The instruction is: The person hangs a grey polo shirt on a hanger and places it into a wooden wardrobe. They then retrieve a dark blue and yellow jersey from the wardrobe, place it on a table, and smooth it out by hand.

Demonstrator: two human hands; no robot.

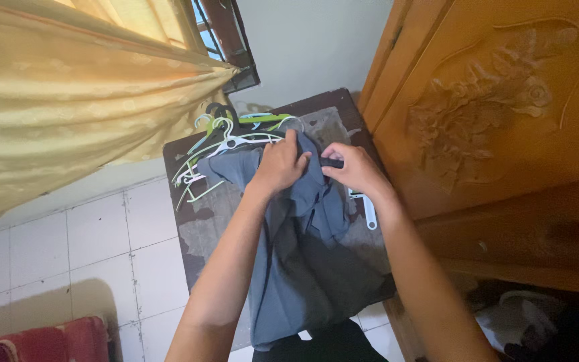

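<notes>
Your left hand (pixel 281 164) and right hand (pixel 353 169) both pinch the grey shirt (pixel 303 255) collar, on the small table (pixel 196 234) by the hangers (pixel 219 144). Keep collar taut, seams level.

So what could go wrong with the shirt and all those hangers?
The grey shirt hangs over the front edge of the small table, so a tug might slide it to the floor. The pile of hangers is tangled beside the left hand; lifting one could drag others off. The right hand pinches the cloth over a dark hanger, which may snag on the fabric.
</notes>
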